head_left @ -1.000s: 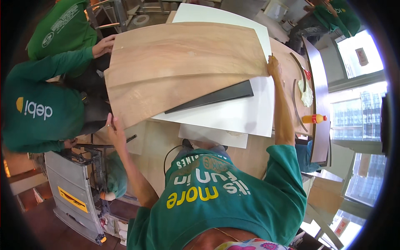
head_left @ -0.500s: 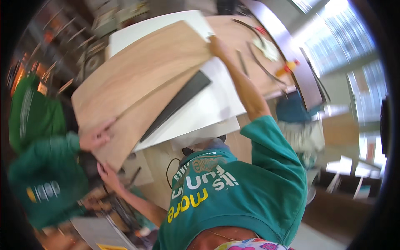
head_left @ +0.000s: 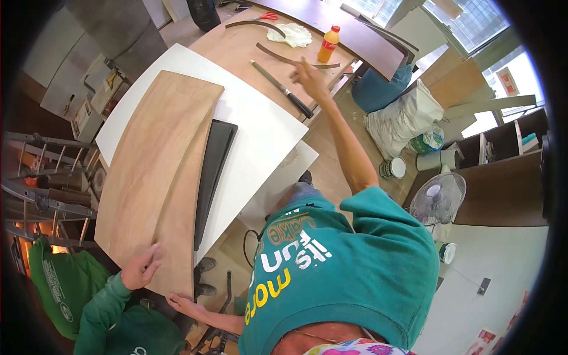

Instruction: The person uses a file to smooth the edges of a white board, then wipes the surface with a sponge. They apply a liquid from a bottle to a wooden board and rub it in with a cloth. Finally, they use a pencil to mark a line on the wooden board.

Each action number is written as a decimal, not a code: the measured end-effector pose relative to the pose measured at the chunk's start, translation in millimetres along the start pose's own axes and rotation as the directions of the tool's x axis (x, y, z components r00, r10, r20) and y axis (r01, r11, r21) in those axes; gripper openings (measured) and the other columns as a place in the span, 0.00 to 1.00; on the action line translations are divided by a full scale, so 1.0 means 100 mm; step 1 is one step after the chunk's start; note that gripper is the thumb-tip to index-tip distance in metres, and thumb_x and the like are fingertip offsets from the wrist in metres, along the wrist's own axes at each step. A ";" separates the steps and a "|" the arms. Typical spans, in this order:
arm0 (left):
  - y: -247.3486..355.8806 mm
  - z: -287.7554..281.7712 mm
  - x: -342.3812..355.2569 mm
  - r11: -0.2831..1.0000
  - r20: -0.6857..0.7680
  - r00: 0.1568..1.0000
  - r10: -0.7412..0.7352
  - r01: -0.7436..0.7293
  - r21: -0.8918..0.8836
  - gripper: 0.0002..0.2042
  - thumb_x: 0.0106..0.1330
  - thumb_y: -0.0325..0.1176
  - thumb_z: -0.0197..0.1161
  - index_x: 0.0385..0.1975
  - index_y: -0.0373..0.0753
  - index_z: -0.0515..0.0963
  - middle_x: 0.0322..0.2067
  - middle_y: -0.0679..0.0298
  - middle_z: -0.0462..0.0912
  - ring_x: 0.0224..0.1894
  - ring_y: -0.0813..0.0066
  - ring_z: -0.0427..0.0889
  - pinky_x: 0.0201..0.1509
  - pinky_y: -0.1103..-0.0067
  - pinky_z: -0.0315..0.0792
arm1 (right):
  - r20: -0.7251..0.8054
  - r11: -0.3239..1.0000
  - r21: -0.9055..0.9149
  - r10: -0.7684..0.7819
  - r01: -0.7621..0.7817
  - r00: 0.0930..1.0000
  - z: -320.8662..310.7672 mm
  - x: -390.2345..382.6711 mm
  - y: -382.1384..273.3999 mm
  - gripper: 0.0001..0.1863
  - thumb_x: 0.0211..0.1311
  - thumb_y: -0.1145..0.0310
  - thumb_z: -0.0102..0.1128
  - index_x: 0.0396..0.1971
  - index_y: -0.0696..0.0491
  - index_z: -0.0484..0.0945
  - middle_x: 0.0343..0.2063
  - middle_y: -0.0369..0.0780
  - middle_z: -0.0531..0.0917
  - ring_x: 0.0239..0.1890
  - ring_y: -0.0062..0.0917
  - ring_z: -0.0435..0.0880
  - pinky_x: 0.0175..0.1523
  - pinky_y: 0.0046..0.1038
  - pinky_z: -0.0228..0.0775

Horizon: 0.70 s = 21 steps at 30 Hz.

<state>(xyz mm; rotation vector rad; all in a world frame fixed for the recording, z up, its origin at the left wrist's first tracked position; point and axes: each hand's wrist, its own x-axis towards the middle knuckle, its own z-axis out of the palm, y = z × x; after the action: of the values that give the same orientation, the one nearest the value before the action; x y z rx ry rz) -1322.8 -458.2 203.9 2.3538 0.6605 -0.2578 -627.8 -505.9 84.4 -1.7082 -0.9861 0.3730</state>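
Long, light-brown plywood sheets (head_left: 154,160), seemingly two overlapping, lie over a dark grey panel (head_left: 216,157) on a large white board (head_left: 260,136). My left hand (head_left: 186,306) is at the plywood's near end, its fingers closed on the edge. My right hand (head_left: 309,80) hovers over the bench with its fingers apart and holds nothing. Close to it are a curved dark strip (head_left: 278,56), an orange drink bottle (head_left: 328,44) with a red cap, and a long grey-bladed tool (head_left: 278,84) with a dark handle. A co-worker's hand (head_left: 141,268) rests on the plywood's near left part.
Farther back on the bench lie another curved strip (head_left: 251,23), red-handled scissors (head_left: 267,16) and a white cloth (head_left: 290,34). A stuffed white sack (head_left: 405,115), a can (head_left: 393,168) and a fan (head_left: 438,198) stand to the right. A ladder (head_left: 44,201) is at the left.
My right hand has let go of the plywood's far corner and moved away from it over the bench. My left hand stays at the near end. The view has turned.
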 end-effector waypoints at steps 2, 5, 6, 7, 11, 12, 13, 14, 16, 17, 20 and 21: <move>-0.37 -0.08 0.02 0.991 -0.071 0.996 -0.045 0.036 -0.128 0.25 0.68 0.27 0.62 0.66 0.37 0.69 0.19 0.66 0.74 0.20 0.79 0.72 0.26 0.79 0.68 | -0.090 0.995 0.017 0.104 -0.103 0.990 -0.48 -0.21 0.29 0.23 0.78 0.57 0.45 0.56 0.61 0.75 0.30 0.44 0.87 0.30 0.23 0.86 0.36 0.26 0.76; -1.21 -0.21 -0.01 0.897 -0.294 0.933 -0.209 0.064 -0.437 0.20 0.69 0.26 0.59 0.62 0.35 0.73 0.23 0.71 0.76 0.22 0.84 0.70 0.26 0.82 0.65 | -0.210 0.981 0.054 0.194 -0.187 0.958 -1.11 -0.41 0.60 0.23 0.78 0.58 0.46 0.61 0.59 0.72 0.30 0.41 0.86 0.27 0.20 0.84 0.33 0.23 0.76; -1.43 -0.35 -0.01 0.891 -0.345 0.912 -0.221 0.045 -0.452 0.18 0.70 0.26 0.58 0.59 0.35 0.73 0.27 0.69 0.76 0.25 0.83 0.71 0.29 0.83 0.67 | -0.230 0.975 0.081 0.220 -0.206 0.948 -1.21 -0.42 0.71 0.23 0.79 0.58 0.46 0.63 0.58 0.71 0.31 0.40 0.86 0.27 0.19 0.83 0.32 0.22 0.75; -1.60 -0.54 0.11 0.886 -0.384 0.896 -0.222 0.021 -0.463 0.15 0.71 0.26 0.56 0.56 0.34 0.74 0.30 0.68 0.77 0.29 0.82 0.73 0.32 0.83 0.68 | -0.271 0.969 0.101 0.245 -0.226 0.931 -1.34 -0.48 0.75 0.24 0.78 0.58 0.46 0.64 0.58 0.70 0.30 0.40 0.86 0.26 0.19 0.83 0.31 0.22 0.75; -2.08 -1.03 0.05 0.997 -0.609 0.792 -0.048 0.076 0.020 0.15 0.73 0.29 0.56 0.56 0.31 0.72 0.48 0.61 0.78 0.49 0.75 0.75 0.55 0.77 0.70 | -0.380 0.937 0.255 0.323 -0.237 0.867 -1.56 -0.57 0.83 0.24 0.78 0.57 0.45 0.63 0.58 0.70 0.29 0.41 0.86 0.23 0.19 0.82 0.28 0.22 0.72; -2.16 -1.10 -0.11 0.990 -0.596 0.800 -0.070 0.129 0.057 0.16 0.73 0.29 0.55 0.58 0.31 0.72 0.50 0.60 0.78 0.50 0.75 0.76 0.55 0.77 0.70 | -0.389 0.923 0.312 0.342 -0.227 0.856 -1.55 -0.52 0.88 0.23 0.78 0.57 0.45 0.61 0.58 0.71 0.29 0.41 0.87 0.23 0.19 0.82 0.27 0.21 0.71; -2.21 -1.03 0.02 0.988 -0.577 0.813 -0.078 0.140 0.063 0.16 0.74 0.29 0.54 0.59 0.31 0.71 0.51 0.59 0.78 0.50 0.75 0.76 0.55 0.77 0.70 | -0.420 0.925 0.306 0.342 -0.224 0.841 -1.75 -0.49 0.89 0.17 0.78 0.57 0.45 0.49 0.55 0.75 0.29 0.42 0.87 0.22 0.19 0.81 0.26 0.22 0.71; -2.29 -1.03 0.15 0.951 -0.298 0.925 -0.237 0.158 -0.265 0.17 0.75 0.31 0.51 0.61 0.32 0.69 0.53 0.56 0.80 0.48 0.75 0.79 0.51 0.78 0.73 | -0.460 0.934 0.284 0.329 -0.215 0.825 -1.97 -0.46 0.90 0.17 0.78 0.57 0.44 0.46 0.56 0.75 0.28 0.43 0.87 0.22 0.20 0.82 0.26 0.22 0.72; -2.10 -0.24 0.17 0.806 -0.351 0.762 -0.544 0.358 -0.471 0.17 0.76 0.31 0.50 0.61 0.33 0.69 0.48 0.58 0.80 0.43 0.77 0.77 0.45 0.79 0.71 | -0.527 0.946 0.262 0.305 -0.189 0.794 -2.39 -0.43 0.98 0.18 0.79 0.57 0.43 0.39 0.56 0.76 0.25 0.44 0.87 0.20 0.22 0.83 0.24 0.23 0.74; -1.92 0.57 0.06 0.710 -0.574 0.423 -0.701 0.347 -0.613 0.17 0.76 0.31 0.49 0.61 0.34 0.69 0.46 0.59 0.80 0.41 0.78 0.77 0.42 0.80 0.71 | -0.534 0.962 0.249 0.230 -0.109 0.813 -2.62 -0.34 1.15 0.17 0.78 0.57 0.45 0.39 0.56 0.75 0.27 0.44 0.87 0.21 0.22 0.83 0.25 0.23 0.74; -1.10 2.46 -0.48 0.513 -0.505 -0.320 -0.802 0.064 -0.856 0.16 0.77 0.31 0.47 0.61 0.35 0.69 0.40 0.62 0.80 0.34 0.81 0.75 0.33 0.82 0.68 | -0.499 0.962 0.270 0.173 -0.038 0.849 -2.32 -0.08 1.17 0.15 0.78 0.58 0.47 0.45 0.54 0.77 0.27 0.36 0.83 0.24 0.17 0.76 0.30 0.19 0.68; -0.87 2.78 -0.53 0.489 -0.436 -0.398 -0.807 -0.035 -0.872 0.16 0.77 0.31 0.47 0.61 0.35 0.69 0.38 0.63 0.81 0.31 0.82 0.75 0.30 0.83 0.67 | -0.469 0.982 0.129 -0.061 0.137 0.881 -2.11 -0.13 0.99 0.20 0.76 0.59 0.50 0.58 0.57 0.74 0.33 0.38 0.86 0.28 0.17 0.79 0.34 0.18 0.71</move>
<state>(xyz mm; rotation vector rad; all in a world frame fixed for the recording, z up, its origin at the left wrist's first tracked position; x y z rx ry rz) -1415.7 -604.6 -35.9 0.8138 2.1435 1.5254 -452.6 -658.9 71.0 -1.4960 -0.6652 -0.0324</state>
